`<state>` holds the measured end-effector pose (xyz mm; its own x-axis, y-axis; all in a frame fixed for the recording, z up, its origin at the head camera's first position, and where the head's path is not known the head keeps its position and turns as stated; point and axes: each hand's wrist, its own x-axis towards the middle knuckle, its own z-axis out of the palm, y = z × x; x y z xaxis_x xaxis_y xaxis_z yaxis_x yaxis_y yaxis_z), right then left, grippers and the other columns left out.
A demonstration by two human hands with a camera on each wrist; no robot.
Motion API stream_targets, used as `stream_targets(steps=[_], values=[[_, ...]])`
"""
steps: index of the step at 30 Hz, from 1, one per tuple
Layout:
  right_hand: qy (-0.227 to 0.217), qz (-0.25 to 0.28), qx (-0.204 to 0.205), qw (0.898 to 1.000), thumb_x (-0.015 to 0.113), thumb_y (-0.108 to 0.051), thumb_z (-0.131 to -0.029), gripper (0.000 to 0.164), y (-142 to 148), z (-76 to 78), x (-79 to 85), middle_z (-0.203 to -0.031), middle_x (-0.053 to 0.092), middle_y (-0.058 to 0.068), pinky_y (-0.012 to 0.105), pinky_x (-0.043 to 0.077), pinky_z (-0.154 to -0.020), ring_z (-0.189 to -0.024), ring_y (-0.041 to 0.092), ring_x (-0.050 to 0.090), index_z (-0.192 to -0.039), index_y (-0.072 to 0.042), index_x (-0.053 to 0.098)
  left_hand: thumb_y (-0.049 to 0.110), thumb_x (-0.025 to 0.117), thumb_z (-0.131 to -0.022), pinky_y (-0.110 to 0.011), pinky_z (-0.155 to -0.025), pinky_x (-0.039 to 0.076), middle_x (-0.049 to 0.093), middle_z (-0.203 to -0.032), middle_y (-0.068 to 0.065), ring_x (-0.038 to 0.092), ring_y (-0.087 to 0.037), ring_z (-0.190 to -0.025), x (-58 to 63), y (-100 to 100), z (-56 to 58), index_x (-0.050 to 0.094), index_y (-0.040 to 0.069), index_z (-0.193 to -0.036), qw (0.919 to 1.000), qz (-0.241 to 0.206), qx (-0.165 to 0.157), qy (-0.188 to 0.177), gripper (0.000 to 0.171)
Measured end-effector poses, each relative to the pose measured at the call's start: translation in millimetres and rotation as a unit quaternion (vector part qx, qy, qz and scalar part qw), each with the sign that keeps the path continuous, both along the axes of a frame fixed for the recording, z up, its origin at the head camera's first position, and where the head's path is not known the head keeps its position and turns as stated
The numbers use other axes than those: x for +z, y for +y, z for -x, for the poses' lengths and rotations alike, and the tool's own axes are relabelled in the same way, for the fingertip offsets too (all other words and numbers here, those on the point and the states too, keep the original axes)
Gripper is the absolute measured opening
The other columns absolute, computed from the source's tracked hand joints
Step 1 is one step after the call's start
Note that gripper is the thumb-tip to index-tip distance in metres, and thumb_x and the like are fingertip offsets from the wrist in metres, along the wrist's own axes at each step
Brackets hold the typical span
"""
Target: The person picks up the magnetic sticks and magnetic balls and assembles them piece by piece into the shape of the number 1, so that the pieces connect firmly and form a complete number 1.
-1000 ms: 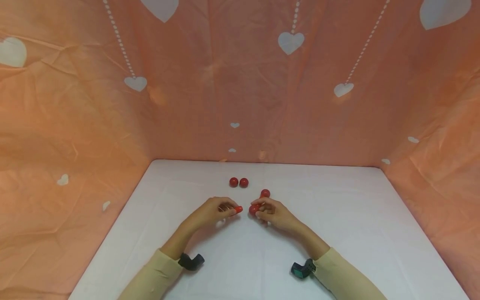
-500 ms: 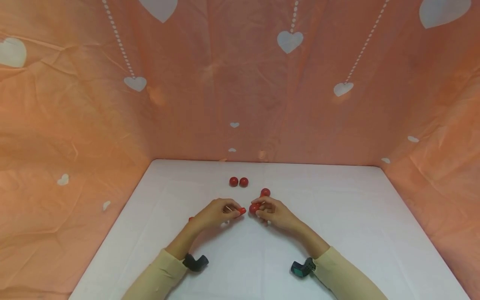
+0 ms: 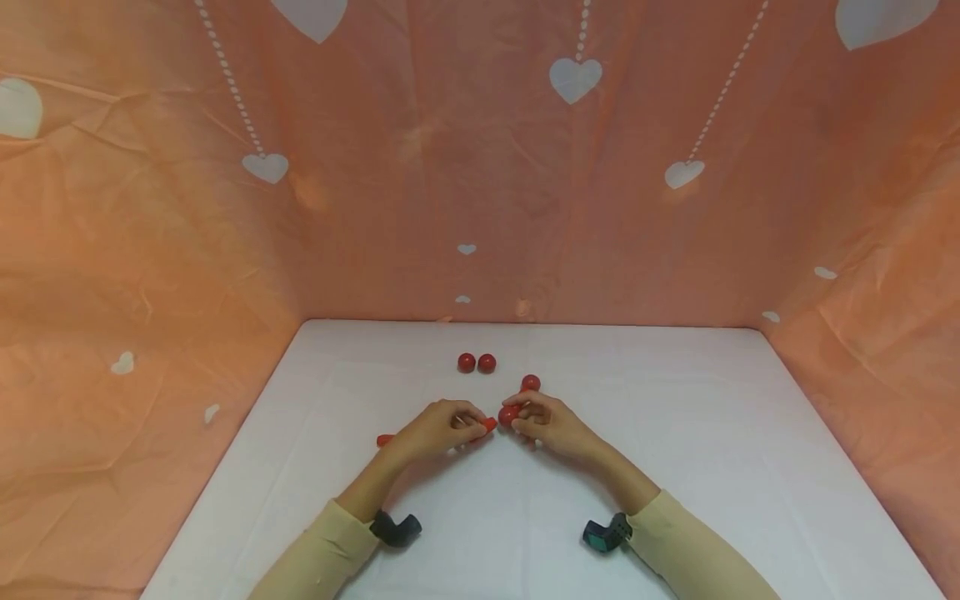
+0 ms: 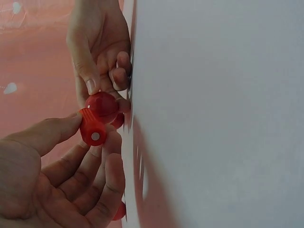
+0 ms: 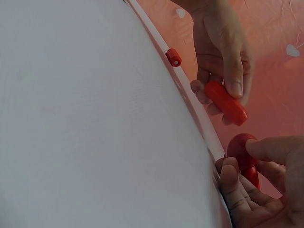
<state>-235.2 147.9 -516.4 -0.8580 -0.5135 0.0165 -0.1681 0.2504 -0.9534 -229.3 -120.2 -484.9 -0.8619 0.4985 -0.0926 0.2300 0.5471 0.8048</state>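
Just below centre of the head view, the left hand (image 3: pixel 442 427) is pinching a red rod (image 5: pixel 227 102) between thumb and fingers, its tip pointing towards a red ball (image 3: pixel 507 416) that the right hand (image 3: pixel 553 427) is gripping; the right wrist view is showing a gap between them. A partly hidden red stem (image 5: pixel 251 176) is showing behind that ball. Left of centre, a second rod (image 3: pixel 385 440) is lying on the white table (image 3: pixel 675 400). Higher up, near the middle, a left ball (image 3: pixel 467 362) and its neighbour (image 3: pixel 487 363) are sitting side by side, with another ball (image 3: pixel 531 382) resting beyond the right fingers

Left hand (image 3: pixel 444 427) near right hand (image 3: pixel 551 425)
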Motion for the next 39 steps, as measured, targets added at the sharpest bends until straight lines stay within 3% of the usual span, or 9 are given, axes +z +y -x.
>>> stream_targets(steps=[14, 27, 39], values=[[-0.002, 0.000, -0.001, 1.000, 0.065, -0.005, -0.106, 0.035, 0.7, 1.3, -0.9, -0.102, 0.071, 0.018, 0.027, 0.058, -0.069, -0.083, 0.023, 0.065, -0.142, -0.004, 0.063, 0.028, 0.076, -0.102, -0.029, -0.068, 0.056, 0.075, -0.093, 0.001, 0.066, -0.016, -0.076, 1.1, 5.6, -4.9, 0.078, 0.010, -0.117, 0.9999, 0.005, 0.007, -0.006, 0.023], [0.006, 0.009, 0.003, 1.000, 0.062, -0.002, -0.107, 0.035, -0.6, 0.7, 0.1, -0.104, 0.069, 0.018, 0.025, 0.057, -0.068, -0.081, 0.017, 0.065, -0.142, -0.002, 0.062, 0.029, 0.076, -0.103, -0.029, -0.069, 0.056, 0.075, -0.091, 0.004, 0.067, -0.013, -0.076, -7.5, 7.5, -2.5, 0.078, 0.011, -0.116, 1.0000, 0.001, 0.003, -0.009, 0.022], [0.004, 0.009, 0.005, 1.000, 0.062, -0.004, -0.107, 0.035, -0.6, 0.2, -0.2, -0.106, 0.069, 0.018, 0.027, 0.058, -0.069, -0.082, 0.020, 0.065, -0.142, -0.002, 0.062, 0.029, 0.076, -0.102, -0.030, -0.070, 0.055, 0.074, -0.091, 0.003, 0.066, -0.014, -0.076, -9.9, 10.4, -3.6, 0.078, 0.010, -0.117, 0.9998, 0.010, 0.012, -0.011, 0.025]])
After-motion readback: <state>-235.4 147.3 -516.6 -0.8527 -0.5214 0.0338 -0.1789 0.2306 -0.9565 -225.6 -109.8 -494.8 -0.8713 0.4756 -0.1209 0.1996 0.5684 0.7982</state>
